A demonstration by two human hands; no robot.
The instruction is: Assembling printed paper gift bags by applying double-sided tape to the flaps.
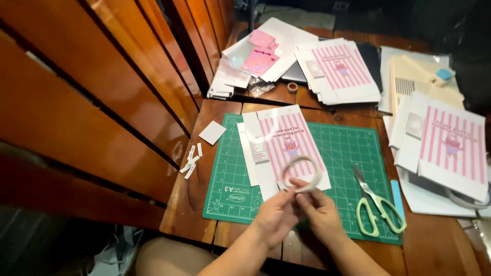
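Wooden slats (pixel 102 97) are leaning along the left side, reaching down to the bench (pixel 189 204). Near them on the bench, a small white square (pixel 211 132) is lying flat, and a few paper strips (pixel 191 161) are lying scattered just below it. A green mat (pixel 348 153) is covering the middle of the bench, and a pink-striped sheet (pixel 279 148) is lying on the mat's left half, overlapping plain white paper on its left edge.

The left hand (pixel 273 217) is hovering over the near edge of the mat, its fingers (pixel 287 197) grasping the lower rim of a tape roll (pixel 302 174). The roll is being held up above the lower part of the striped sheet, with its open ring facing the camera. The right hand (pixel 323 213) is pressing against the left one, its fingers (pixel 307 197) pinching the same lower rim of the roll from the other side.

To the right of the hands, scissors (pixel 377 203) with pale green handles are lying closed on the mat, blades pointing away. A light blue strip (pixel 397 197) is lying just beside them at the mat's right edge. Further right, a stack of striped sheets (pixel 452 145) is sitting on white paper. At the back, another striped pile (pixel 340 69) and some pink cards (pixel 260 53) are resting on more white sheets.
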